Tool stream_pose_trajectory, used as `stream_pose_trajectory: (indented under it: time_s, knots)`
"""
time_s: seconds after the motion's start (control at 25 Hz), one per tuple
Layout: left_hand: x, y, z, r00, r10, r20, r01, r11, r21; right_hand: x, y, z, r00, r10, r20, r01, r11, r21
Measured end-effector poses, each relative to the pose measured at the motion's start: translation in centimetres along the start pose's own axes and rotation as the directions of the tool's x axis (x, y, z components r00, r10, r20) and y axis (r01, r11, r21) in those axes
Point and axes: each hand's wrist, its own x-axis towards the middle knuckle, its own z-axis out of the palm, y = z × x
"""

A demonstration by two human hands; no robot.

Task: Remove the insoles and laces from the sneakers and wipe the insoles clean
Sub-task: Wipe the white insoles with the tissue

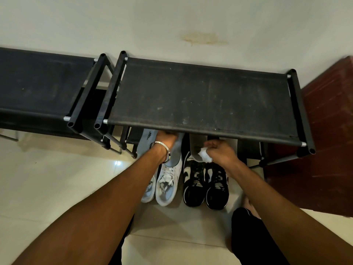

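A pair of white and light blue sneakers (165,186) and a pair of black and white sneakers (205,185) stand side by side on the floor in front of a black shoe rack (200,100). My left hand (165,139), with a silver bangle on the wrist, reaches under the rack's top shelf and lies on a grey-blue insole (176,153); its fingers are hidden by the shelf. A second light blue insole (146,142) lies to its left. My right hand (219,150) grips a crumpled white wipe (204,155) against a grey insole (196,148).
A second black rack (38,88) stands to the left. A dark red door or cabinet (328,131) is at the right. My knee in black shorts (248,236) is at the bottom right. The floor is pale tile (57,178).
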Motion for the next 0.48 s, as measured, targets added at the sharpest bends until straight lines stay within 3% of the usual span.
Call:
stream_pose_trajectory:
  time_s: [0.48]
  knots:
    - [0.3,0.2,5.3,0.996,-0.014,0.090,0.013,1.000,0.006,2.2,0.2,-1.1,0.998,0.062,0.010,-0.062,0.998,0.006]
